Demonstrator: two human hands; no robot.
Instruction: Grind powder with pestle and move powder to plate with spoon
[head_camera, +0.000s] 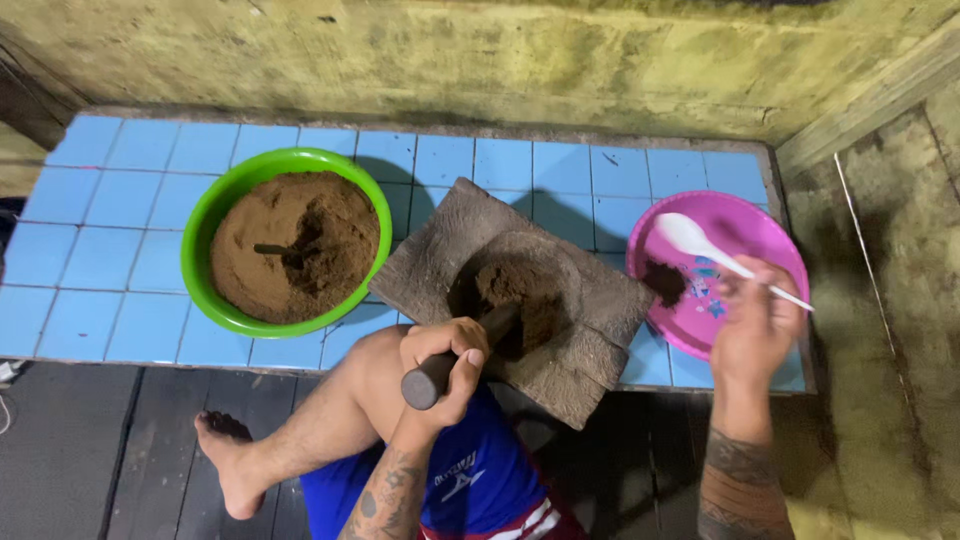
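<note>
Left hand (445, 362) fists the pestle (462, 350) angled into the central stone mortar (520, 295) to grind brown paste, while right hand (755, 325) pinches a white spoon (725, 258) over the pink plate (745, 225), right.

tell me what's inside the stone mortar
The stone mortar holds dark brown ground powder in its round hollow, with the pestle pressed in by the left hand. The bottom of the hollow is hidden under the powder and the pestle's tip.

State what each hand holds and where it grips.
Left hand grips the dark pestle at its upper end. Right hand holds the white spoon by its handle.
</note>
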